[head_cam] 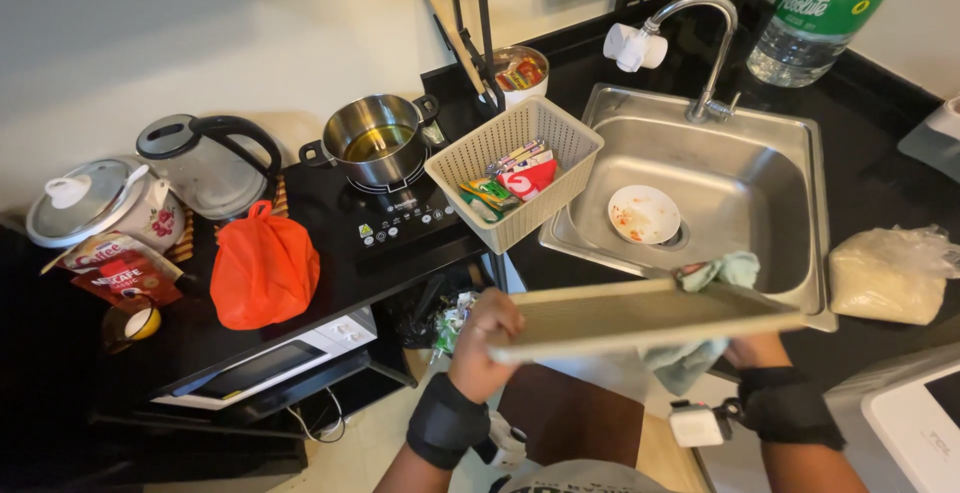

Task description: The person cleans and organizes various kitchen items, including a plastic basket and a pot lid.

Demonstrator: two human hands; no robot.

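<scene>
My left hand (482,345) grips the left end of a flat beige tray (620,315), held level in front of the sink's near edge. My right hand (757,351) is under the tray's right end, mostly hidden by it, pressing a pale green cloth (688,361) against the tray; part of the cloth also shows above the tray's rim. Both wrists wear black bands. Behind the tray lies the steel sink (790,163) with a dirty white plate (644,214) in its basin.
A beige basket (470,168) of packets sits between sink and induction cooker, which carries a steel pot (378,137). An orange bag (263,265), kettle (208,163) and rice cooker (100,201) stand left. A plastic bag of rice (888,275) and a water bottle (815,15) stand right.
</scene>
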